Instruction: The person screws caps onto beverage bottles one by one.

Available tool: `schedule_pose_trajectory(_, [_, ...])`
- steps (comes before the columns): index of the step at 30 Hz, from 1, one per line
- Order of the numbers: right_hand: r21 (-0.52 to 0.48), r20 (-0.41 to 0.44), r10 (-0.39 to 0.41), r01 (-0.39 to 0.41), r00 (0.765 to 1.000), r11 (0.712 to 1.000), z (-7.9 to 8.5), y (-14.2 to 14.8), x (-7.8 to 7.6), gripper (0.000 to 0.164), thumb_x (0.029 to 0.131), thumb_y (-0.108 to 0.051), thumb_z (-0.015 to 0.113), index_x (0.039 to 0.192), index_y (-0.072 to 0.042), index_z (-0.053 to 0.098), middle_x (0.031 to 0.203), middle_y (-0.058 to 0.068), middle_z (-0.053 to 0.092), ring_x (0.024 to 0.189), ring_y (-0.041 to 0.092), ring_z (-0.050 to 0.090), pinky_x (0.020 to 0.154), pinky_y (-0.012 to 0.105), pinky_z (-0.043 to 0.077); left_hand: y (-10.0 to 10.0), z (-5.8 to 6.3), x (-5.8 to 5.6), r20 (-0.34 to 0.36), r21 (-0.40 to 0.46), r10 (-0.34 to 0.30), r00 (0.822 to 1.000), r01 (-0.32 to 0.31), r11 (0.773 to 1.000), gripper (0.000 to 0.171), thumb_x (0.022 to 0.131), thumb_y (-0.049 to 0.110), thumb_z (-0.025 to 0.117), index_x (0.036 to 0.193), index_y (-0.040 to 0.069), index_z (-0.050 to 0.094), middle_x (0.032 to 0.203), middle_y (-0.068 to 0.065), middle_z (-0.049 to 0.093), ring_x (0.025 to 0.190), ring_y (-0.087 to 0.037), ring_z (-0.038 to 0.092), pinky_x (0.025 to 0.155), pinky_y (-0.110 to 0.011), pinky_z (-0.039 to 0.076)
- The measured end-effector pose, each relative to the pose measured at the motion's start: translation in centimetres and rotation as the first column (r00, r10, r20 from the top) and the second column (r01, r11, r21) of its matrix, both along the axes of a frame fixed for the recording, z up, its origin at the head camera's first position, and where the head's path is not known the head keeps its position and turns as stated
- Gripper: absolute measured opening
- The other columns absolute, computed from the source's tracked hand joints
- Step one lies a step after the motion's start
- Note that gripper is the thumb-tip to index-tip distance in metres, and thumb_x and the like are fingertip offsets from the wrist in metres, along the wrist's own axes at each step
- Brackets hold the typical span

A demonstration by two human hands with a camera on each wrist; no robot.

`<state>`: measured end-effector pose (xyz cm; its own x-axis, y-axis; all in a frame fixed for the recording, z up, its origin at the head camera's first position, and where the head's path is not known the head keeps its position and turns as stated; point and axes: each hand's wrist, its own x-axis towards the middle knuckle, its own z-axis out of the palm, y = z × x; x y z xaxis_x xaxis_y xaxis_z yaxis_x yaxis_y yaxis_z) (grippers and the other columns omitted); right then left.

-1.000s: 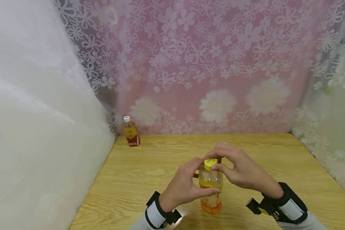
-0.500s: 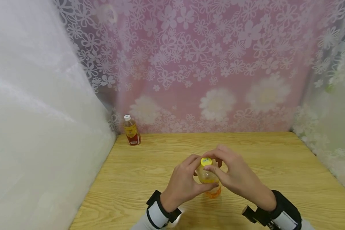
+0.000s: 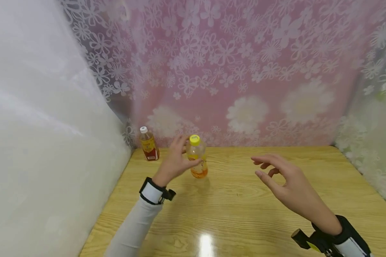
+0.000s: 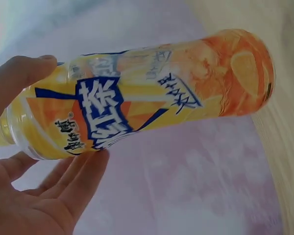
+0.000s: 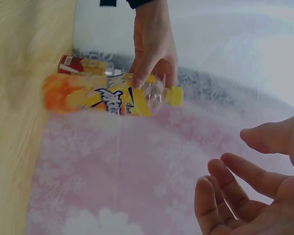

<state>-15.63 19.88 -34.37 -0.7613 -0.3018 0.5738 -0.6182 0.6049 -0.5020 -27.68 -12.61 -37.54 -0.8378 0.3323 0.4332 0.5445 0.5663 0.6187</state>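
Observation:
My left hand (image 3: 173,162) grips a clear plastic iced tea bottle (image 3: 197,151) around its upper body, thumb on the near side. The bottle is upright, with a yellow screw cap (image 3: 194,140) on its neck and an orange lower end. Up close in the left wrist view, its yellow-and-orange label (image 4: 100,107) bears blue-edged lettering. My right hand (image 3: 289,182) hovers to the right, well apart from the bottle, fingers loosely bent and holding nothing. In the right wrist view those same fingers (image 5: 230,191) have only the backdrop behind them.
A second bottle (image 3: 150,144), white-capped with a yellow and red label, stands at the table's back left corner, left of my left hand. The wooden table (image 3: 238,210) ends at a pink flowered curtain (image 3: 206,89). White sheeting (image 3: 51,142) closes off the left side.
My right hand has let go of the yellow cap and drawn away to the right. My left hand has carried the iced tea bottle left and toward the back of the table.

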Motion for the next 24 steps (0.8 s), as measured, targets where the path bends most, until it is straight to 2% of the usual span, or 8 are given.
schedule_pose_trajectory(2, [-0.004, 0.03, -0.016, 0.016, 0.999, 1.0, -0.5, 0.8, 0.4, 0.039, 0.099, -0.01, 0.067, 0.134, -0.026, 0.063, 0.122, -0.009, 0.064, 0.099, 0.002, 0.056, 0.079, 0.014, 0.049, -2.2, 0.1, -2.6, 0.016, 0.005, 0.067, 0.998, -0.067, 0.998, 0.075, 0.084, 0.023, 0.086, 0.147, 0.013, 0.046, 0.131, -0.012, 0.049, 0.121, -0.035, 0.06, 0.094, -0.045, 0.057])
schedule_pose_trajectory(5, [-0.005, 0.065, -0.039, 0.04, 0.997, 0.999, -1.2, 1.7, 1.0, 0.035, 0.1, -0.01, 0.066, 0.132, -0.024, 0.065, 0.119, -0.008, 0.064, 0.097, 0.0, 0.056, 0.077, 0.014, 0.05, -5.3, -0.2, -6.1, 0.018, 0.017, 0.152, 0.988, -0.152, 0.988, 0.073, 0.088, 0.021, 0.082, 0.149, 0.008, 0.045, 0.132, -0.016, 0.05, 0.124, -0.036, 0.056, 0.1, -0.047, 0.054])
schedule_pose_trajectory(7, [-0.003, 0.082, -0.048, 0.048, 0.995, 0.999, -1.6, 2.1, 1.4, 0.034, 0.1, -0.01, 0.065, 0.131, -0.023, 0.066, 0.117, -0.008, 0.064, 0.095, 0.0, 0.057, 0.076, 0.015, 0.051, -6.9, -0.8, -7.8, 0.029, 0.03, 0.197, 0.98, -0.198, 0.98, 0.074, 0.09, 0.019, 0.08, 0.152, 0.007, 0.041, 0.138, -0.017, 0.049, 0.128, -0.035, 0.053, 0.104, -0.047, 0.052])
schedule_pose_trajectory(9, [0.006, 0.098, -0.051, 0.051, 0.994, 0.999, -1.9, 2.3, 1.7, 0.033, 0.101, -0.011, 0.065, 0.131, -0.025, 0.066, 0.115, -0.009, 0.064, 0.094, 0.0, 0.057, 0.074, 0.017, 0.052, -8.2, -1.5, -8.9, 0.049, 0.044, 0.223, 0.974, -0.225, 0.973, 0.077, 0.091, 0.018, 0.079, 0.154, 0.005, 0.037, 0.143, -0.019, 0.048, 0.132, -0.037, 0.05, 0.105, -0.049, 0.05])
schedule_pose_trajectory(11, [0.013, 0.113, -0.048, 0.047, 0.992, 0.999, -2.2, 2.4, 2.0, 0.033, 0.101, -0.012, 0.065, 0.131, -0.027, 0.066, 0.113, -0.011, 0.064, 0.092, 0.001, 0.057, 0.072, 0.019, 0.053, -9.1, -2.3, -9.5, 0.07, 0.037, 0.246, 0.967, -0.248, 0.968, 0.078, 0.092, 0.018, 0.078, 0.155, 0.004, 0.035, 0.147, -0.02, 0.046, 0.135, -0.038, 0.048, 0.106, -0.05, 0.049])
schedule_pose_trajectory(16, [0.021, 0.14, -0.034, 0.031, 0.99, 0.999, -2.7, 2.5, 2.2, 0.029, 0.101, -0.013, 0.065, 0.126, -0.027, 0.067, 0.107, -0.014, 0.064, 0.086, 0.001, 0.058, 0.068, 0.022, 0.053, -10.1, -3.8, -9.7, 0.115, 0.02, 0.27, 0.956, -0.274, 0.962, 0.077, 0.093, 0.02, 0.077, 0.155, 0.004, 0.034, 0.151, -0.022, 0.043, 0.136, -0.041, 0.046, 0.104, -0.055, 0.049])
schedule_pose_trajectory(20, [0.033, 0.155, -0.02, 0.015, 0.988, 0.999, -3.4, 2.7, 2.0, 0.025, 0.101, -0.013, 0.064, 0.122, -0.025, 0.068, 0.103, -0.015, 0.064, 0.08, 0.001, 0.059, 0.066, 0.023, 0.053, -10.4, -4.5, -9.7, 0.145, 0.028, 0.283, 0.948, -0.29, 0.957, 0.083, 0.093, 0.022, 0.077, 0.158, 0.007, 0.029, 0.157, -0.02, 0.038, 0.137, -0.042, 0.047, 0.104, -0.056, 0.049])
schedule_pose_trajectory(24, [0.044, 0.196, -0.01, 0.001, 0.981, 0.999, -4.6, 3.0, 1.6, 0.023, 0.101, -0.014, 0.064, 0.122, -0.024, 0.068, 0.104, -0.014, 0.065, 0.082, 0.001, 0.06, 0.065, 0.023, 0.053, -10.4, -4.7, -9.3, 0.157, 0.051, 0.273, 0.949, -0.284, 0.958, 0.094, 0.091, 0.023, 0.078, 0.162, 0.007, 0.018, 0.164, -0.02, 0.028, 0.146, -0.041, 0.037, 0.112, -0.056, 0.041])
